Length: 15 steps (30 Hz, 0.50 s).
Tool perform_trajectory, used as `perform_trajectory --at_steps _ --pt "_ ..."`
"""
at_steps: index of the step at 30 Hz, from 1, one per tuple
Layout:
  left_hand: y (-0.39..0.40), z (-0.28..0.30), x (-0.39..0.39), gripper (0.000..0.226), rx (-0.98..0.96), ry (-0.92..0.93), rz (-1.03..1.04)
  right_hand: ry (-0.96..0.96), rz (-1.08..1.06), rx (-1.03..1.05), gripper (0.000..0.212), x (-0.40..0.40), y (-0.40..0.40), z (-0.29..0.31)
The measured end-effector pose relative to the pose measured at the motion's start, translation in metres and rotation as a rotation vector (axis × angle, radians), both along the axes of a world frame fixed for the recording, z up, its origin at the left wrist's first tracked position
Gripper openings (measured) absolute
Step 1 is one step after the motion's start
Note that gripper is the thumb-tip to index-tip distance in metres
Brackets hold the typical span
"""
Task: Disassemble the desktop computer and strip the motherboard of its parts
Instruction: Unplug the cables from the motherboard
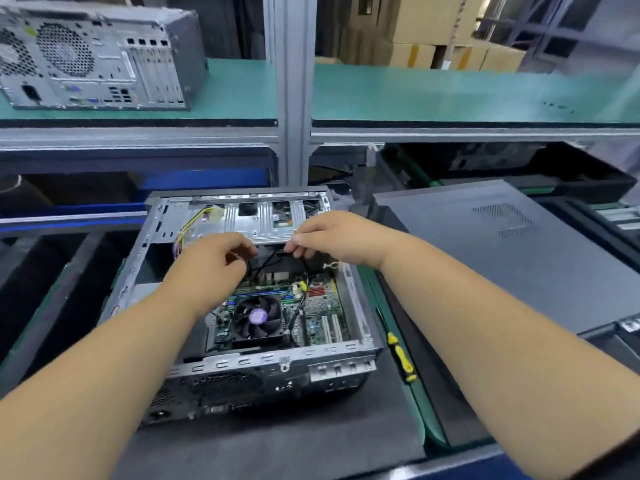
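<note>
- The right hand (332, 237) pinches a black connector (281, 252) at the far end of the open computer case (242, 362).
- The left hand (214, 259), just left of it, curls round the black cable (304, 289).
- That cable runs near-right, down toward the motherboard (322, 306), beside the fan (258, 318).
- A yellow screwdriver (401, 356) lies on the table (311, 441), right of the case.

Open desktop case (242, 362) lying flat, motherboard (311, 306) inside, black fan (258, 318)
</note>
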<state>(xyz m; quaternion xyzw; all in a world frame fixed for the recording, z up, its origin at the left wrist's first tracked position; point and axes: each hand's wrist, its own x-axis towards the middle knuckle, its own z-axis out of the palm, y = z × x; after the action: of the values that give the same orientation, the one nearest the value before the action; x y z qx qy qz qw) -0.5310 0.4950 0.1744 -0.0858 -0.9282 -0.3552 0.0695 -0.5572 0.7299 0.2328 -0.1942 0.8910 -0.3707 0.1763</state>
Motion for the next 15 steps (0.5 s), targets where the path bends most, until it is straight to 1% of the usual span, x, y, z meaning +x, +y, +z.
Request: perform_trajectory --at_steps 4,10,15 --pt "0.009 -0.007 0.006 0.037 -0.024 0.034 0.068 -0.001 0.032 -0.040 0.026 -0.010 0.000 -0.013" --pt "-0.002 -0.013 0.007 0.040 0.000 0.004 0.194 -0.050 0.066 -0.108 0.027 -0.025 0.002 -0.022" --pt "-0.013 -0.012 0.004 0.037 0.007 0.001 0.229 -0.102 0.062 -0.150 0.025 -0.038 -0.019 -0.026"
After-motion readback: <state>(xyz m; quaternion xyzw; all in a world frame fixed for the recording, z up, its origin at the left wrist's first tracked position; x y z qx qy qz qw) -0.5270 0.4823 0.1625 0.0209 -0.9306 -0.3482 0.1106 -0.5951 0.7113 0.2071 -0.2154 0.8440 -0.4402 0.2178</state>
